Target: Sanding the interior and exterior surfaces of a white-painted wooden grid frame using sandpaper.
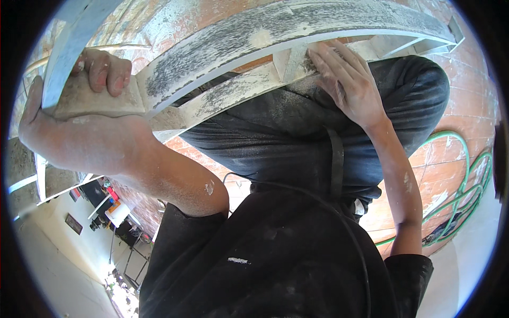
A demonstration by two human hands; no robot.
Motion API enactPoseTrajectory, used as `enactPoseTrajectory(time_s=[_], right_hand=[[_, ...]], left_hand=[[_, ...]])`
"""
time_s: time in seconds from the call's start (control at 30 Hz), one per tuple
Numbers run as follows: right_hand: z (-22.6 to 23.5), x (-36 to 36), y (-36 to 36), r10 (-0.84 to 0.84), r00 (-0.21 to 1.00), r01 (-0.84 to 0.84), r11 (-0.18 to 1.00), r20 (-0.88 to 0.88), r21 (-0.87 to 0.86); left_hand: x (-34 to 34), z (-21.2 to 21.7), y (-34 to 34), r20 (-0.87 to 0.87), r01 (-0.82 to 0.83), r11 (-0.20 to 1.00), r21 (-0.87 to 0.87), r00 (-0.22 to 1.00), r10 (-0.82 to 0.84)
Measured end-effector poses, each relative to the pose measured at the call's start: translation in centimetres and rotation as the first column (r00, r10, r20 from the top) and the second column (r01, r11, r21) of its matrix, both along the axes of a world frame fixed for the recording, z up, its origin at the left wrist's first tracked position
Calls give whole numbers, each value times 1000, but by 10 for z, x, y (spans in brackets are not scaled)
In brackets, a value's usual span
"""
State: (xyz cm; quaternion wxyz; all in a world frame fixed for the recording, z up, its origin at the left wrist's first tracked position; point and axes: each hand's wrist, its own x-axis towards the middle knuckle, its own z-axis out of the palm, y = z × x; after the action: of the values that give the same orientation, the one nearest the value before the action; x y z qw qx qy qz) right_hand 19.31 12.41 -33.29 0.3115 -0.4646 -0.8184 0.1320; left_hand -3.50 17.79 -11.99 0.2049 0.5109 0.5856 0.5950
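Frame [260, 38] by the lap [260, 135], might tip
Left hand [79, 132] is clamped round its end; if dust makes that slip, it could scrape the right hand [352, 87], whose grip I can't tell.

Across the front, a frame [233, 42]; around its left part, the left grip [55, 135]; near its middle, over the legs [254, 140], the right grip [351, 87]; beyond and beneath the frame, the floor [469, 100]; on the floor, right of the legs, a hose [465, 153].
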Motion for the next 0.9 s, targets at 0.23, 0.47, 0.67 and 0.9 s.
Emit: enactPoseTrajectory(time_s=[0.23, 0.47, 0.67, 0.9], right_hand=[[-14, 4, 12, -64, 984, 61, 998, -167, -23], [-9, 2, -1, -314, 812, 185, 938, -492, -294], [-2, -10, 1, -221, 825, 185, 975, -520, -122], [16, -54, -10, -214, 948, 158, 959, -234, -236]], left_hand=[[-11, 0, 1, 83, 144, 989, 16, 986, -145], [-9, -4, -1, 48, 109, 993, 37, 993, -111], [-7, -4, -1, 107, 113, 993, 44, 987, -118], [0, -2, 0, 124, 58, 998, 7, 991, -58]])
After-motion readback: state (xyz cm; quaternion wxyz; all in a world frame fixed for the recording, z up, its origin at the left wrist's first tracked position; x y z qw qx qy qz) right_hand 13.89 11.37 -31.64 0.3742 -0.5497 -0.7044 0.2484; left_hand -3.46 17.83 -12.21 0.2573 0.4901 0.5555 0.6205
